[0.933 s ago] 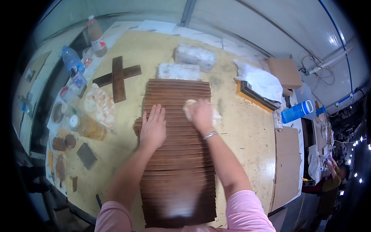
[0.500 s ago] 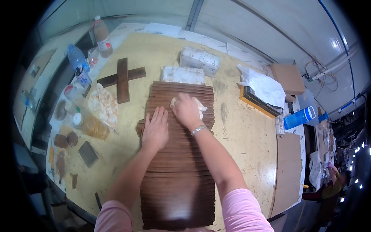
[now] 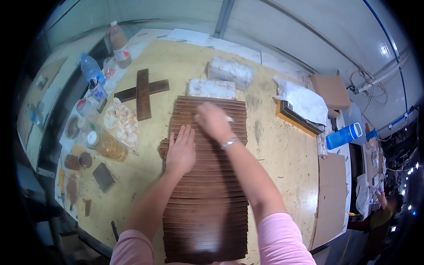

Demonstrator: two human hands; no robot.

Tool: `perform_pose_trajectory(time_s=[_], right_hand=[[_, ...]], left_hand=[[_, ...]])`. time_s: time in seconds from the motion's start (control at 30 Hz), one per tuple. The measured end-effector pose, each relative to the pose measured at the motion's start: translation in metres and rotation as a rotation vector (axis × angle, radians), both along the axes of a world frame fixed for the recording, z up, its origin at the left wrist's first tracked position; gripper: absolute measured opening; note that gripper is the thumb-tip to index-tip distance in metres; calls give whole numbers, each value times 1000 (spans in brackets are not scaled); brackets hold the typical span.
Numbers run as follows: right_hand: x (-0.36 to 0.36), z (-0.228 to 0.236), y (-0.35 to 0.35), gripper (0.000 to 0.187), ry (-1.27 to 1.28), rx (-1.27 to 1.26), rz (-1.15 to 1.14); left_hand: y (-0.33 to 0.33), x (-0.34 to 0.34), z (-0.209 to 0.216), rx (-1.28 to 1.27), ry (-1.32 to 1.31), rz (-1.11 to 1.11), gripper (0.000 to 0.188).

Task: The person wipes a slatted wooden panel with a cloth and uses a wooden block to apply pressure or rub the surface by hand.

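Left hand (image 3: 181, 148): laid palm down, fingers straight and nearly together, pressing flat with nothing in its grasp.
Right hand (image 3: 213, 120): ahead of the left hand and to its right, fingers curled in around a white cloth (image 3: 230, 119); most of the cloth is hidden beneath, with a small edge showing at the hand's right side.
Bracelet (image 3: 229, 142): silver-coloured, on the wrist just behind the right hand.
Wooden slats (image 3: 207, 214): dark brown, set side by side in a long row under both hands, reaching from just beyond the right hand back toward the person; one end juts out just left of the left hand.
White blocks (image 3: 212, 89): two, beyond the right hand, the nearer one close to the far end of the row.
Crossed strips (image 3: 143, 95): two dark pieces, one over the other, ahead of the left hand and to its left.
Stained cloth (image 3: 126, 128): crumpled, left of the left hand.
Jar (image 3: 111, 148): white-capped, with amber liquid, lying further left of the left hand.
Grey pad (image 3: 104, 177): left of the left hand and nearer the person.
Blue bottle (image 3: 340, 138): well to the right of the right hand.
Bench (image 3: 282, 190): yellowish and marked, spreading out on both sides of the hands.
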State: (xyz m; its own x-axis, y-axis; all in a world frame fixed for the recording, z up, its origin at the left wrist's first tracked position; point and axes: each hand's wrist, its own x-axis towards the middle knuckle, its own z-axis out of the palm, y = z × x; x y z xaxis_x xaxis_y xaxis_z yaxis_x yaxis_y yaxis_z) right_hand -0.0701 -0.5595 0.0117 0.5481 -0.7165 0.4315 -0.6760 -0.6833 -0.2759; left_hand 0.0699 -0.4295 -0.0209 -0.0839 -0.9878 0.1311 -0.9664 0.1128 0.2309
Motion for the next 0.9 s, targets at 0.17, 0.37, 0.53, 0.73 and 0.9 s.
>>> perform_pose_trajectory(time_s=[0.17, 0.37, 0.53, 0.73, 0.9], right_hand=[[-34, -26, -3, 13, 58, 28, -110], [-171, -9, -7, 10, 291, 36, -377], [-55, -5, 71, 6, -2, 109, 53], [-172, -5, 93, 10, 455, 250, -345], [-139, 5, 114, 5, 96, 59, -294]], left_hand=[[4, 11, 5, -21, 18, -6, 51], [0, -3, 3, -40, 26, -16, 50], [1, 3, 6, 27, 32, 10, 52], [2, 1, 8, 24, 23, -2, 52], [3, 1, 7, 54, -10, 9, 53]])
